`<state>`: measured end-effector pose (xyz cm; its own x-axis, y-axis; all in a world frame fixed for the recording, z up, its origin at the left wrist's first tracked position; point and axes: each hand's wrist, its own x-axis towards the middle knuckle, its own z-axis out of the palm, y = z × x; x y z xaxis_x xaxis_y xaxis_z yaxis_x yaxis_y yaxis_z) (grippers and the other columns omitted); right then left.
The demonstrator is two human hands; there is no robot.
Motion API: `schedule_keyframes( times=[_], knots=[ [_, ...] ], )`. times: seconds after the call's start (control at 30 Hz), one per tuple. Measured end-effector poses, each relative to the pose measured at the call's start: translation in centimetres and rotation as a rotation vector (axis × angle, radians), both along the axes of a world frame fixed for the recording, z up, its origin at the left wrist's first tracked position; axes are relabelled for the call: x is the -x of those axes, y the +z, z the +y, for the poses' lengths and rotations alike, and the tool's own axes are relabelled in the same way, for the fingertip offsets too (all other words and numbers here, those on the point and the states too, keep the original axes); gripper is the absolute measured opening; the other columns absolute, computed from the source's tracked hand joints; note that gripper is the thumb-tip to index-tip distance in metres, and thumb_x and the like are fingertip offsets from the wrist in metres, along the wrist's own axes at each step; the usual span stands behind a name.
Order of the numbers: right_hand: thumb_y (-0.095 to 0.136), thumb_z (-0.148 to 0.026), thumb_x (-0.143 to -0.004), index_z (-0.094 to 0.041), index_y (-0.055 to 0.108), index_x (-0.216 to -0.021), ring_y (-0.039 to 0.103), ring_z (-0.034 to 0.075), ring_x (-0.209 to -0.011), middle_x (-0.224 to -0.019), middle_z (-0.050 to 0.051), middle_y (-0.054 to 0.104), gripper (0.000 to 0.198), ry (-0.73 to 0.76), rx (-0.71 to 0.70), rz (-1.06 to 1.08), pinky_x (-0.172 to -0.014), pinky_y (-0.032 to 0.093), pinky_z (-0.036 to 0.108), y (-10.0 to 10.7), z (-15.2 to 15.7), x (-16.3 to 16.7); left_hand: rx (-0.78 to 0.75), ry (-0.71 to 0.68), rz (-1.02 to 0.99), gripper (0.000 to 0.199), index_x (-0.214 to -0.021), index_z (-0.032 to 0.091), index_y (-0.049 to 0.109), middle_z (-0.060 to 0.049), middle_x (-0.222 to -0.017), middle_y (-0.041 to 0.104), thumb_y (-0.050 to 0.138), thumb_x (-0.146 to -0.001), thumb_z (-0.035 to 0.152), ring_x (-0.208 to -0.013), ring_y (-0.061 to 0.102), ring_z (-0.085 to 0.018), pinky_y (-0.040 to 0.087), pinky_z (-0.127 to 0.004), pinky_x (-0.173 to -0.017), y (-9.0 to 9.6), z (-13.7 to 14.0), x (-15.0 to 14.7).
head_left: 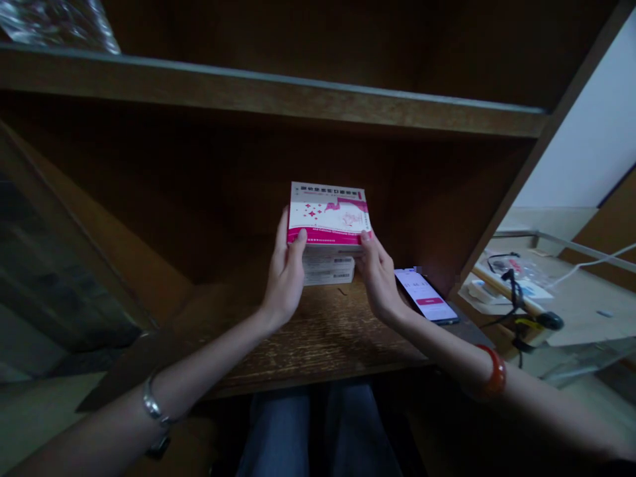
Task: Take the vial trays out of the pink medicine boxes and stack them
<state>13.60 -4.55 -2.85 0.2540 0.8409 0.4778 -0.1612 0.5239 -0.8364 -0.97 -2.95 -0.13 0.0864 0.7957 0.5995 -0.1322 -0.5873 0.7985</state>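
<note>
Between my two hands is a white and pink medicine box [328, 215], printed with small stars and dark lettering. My left hand [287, 268] grips its left side, thumb on the near edge. My right hand [376, 268] grips the right side the same way, thumb at the near right corner. Just below it, more white boxes [328, 271] with printed ends are stacked on the wooden shelf board [298, 338]. Whether the held box rests on that stack, I cannot tell. The fingers of both hands are partly hidden behind the box.
To the right of my right hand lies a phone [426, 296] with its screen lit. A higher shelf edge [278, 93] crosses above, with clear plastic wrapping [59, 26] at its left. Beyond the cabinet's right side stand a pale surface [591, 305] and dark cables [514, 291].
</note>
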Motion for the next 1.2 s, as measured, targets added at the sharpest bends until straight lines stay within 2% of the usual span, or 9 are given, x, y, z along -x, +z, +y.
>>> schedule_keyframes(
  times=[0.13,0.23,0.33,0.53,0.73,0.93,1.0,1.07,1.2],
  knots=[
    [0.068,-0.039,-0.081,-0.035,0.048,-0.139,0.06,0.022,-0.118,-0.135,0.001,0.06,0.062,0.127,0.059,0.207,-0.099,0.05,0.041,-1.0,-4.4,0.4,0.016,-0.015,0.053,0.064,-0.149,0.032,0.028,-0.002,-0.16,0.027,0.054,-0.091,0.043,-0.144,0.029,-0.027,0.032,-0.041,-0.117,-1.8,-3.2,1.4],
    [0.074,-0.036,-0.077,-0.033,0.053,-0.135,0.064,0.02,-0.111,-0.123,0.001,0.068,0.062,0.132,0.162,0.247,-0.09,0.054,0.035,-2.8,-6.2,0.2,0.143,-0.086,0.056,0.068,-0.15,0.038,0.023,-0.001,-0.159,0.027,0.056,-0.09,0.04,-0.141,0.036,-0.028,0.047,-0.042,-0.107,-3.8,-4.9,2.2],
    [0.078,-0.035,-0.074,-0.032,0.06,-0.128,0.066,0.019,-0.105,-0.119,0.001,0.07,0.056,0.116,0.216,0.292,-0.081,0.056,0.028,-4.4,-6.4,0.0,0.261,-0.145,0.01,0.073,-0.151,0.039,0.017,-0.004,-0.157,0.032,0.057,-0.09,0.038,-0.131,0.049,-0.029,0.056,-0.042,-0.096,-5.4,-5.7,2.2],
    [0.077,-0.043,-0.075,-0.022,0.068,-0.115,0.068,0.022,-0.102,-0.121,0.006,0.069,0.047,0.127,0.291,0.344,-0.076,0.058,0.029,-5.2,-5.4,-0.1,0.348,-0.164,-0.058,0.075,-0.152,0.039,0.013,-0.005,-0.151,0.042,0.055,-0.09,0.039,-0.119,0.059,-0.026,0.058,-0.041,-0.093,-6.5,-5.6,2.0],
    [0.068,-0.047,-0.082,-0.025,0.064,-0.12,0.065,0.027,-0.111,-0.131,0.006,0.063,0.044,0.276,0.215,0.379,-0.086,0.058,0.04,-4.6,-6.3,0.2,0.278,-0.051,-0.073,0.064,-0.15,0.034,0.024,-0.005,-0.147,0.047,0.049,-0.092,0.043,-0.117,0.06,-0.026,0.062,-0.038,-0.083,-5.3,-5.4,2.8],
    [0.062,-0.042,-0.087,-0.047,0.031,-0.146,0.061,0.026,-0.117,-0.155,-0.006,0.035,0.066,0.325,0.178,0.341,-0.084,0.06,0.042,-3.9,-7.3,0.4,0.24,0.04,-0.074,0.053,-0.141,0.029,0.043,-0.007,-0.14,0.054,0.051,-0.091,0.043,-0.118,0.06,-0.029,0.063,-0.035,-0.078,-2.7,-5.0,2.9],
    [0.061,-0.043,-0.086,-0.048,0.019,-0.149,0.069,0.026,-0.102,-0.152,-0.002,0.042,0.076,0.311,0.177,0.343,-0.074,0.062,0.041,-3.9,-7.4,0.3,0.29,0.061,-0.114,0.047,-0.135,0.026,0.05,-0.008,-0.136,0.058,0.049,-0.091,0.044,-0.114,0.063,-0.029,0.064,-0.034,-0.073,-2.2,-4.9,2.7],
    [0.062,-0.042,-0.085,-0.042,0.018,-0.151,0.073,0.024,-0.083,-0.137,0.004,0.058,0.08,0.325,0.191,0.354,-0.064,0.061,0.038,-3.9,-7.3,0.1,0.359,0.089,-0.154,0.046,-0.128,0.021,0.054,-0.011,-0.128,0.063,0.048,-0.091,0.047,-0.108,0.065,-0.03,0.064,-0.035,-0.067,-2.0,-4.9,2.5],
    [0.063,-0.037,-0.084,-0.026,0.046,-0.136,0.074,0.023,-0.076,-0.101,0.007,0.074,0.056,0.374,0.264,0.412,-0.068,0.058,0.034,-4.0,-6.7,-0.2,0.326,0.111,-0.108,0.048,-0.129,0.022,0.054,-0.01,-0.131,0.061,0.051,-0.089,0.049,-0.106,0.066,-0.029,0.064,-0.033,-0.063,-1.5,-4.7,2.5]
  ],
)
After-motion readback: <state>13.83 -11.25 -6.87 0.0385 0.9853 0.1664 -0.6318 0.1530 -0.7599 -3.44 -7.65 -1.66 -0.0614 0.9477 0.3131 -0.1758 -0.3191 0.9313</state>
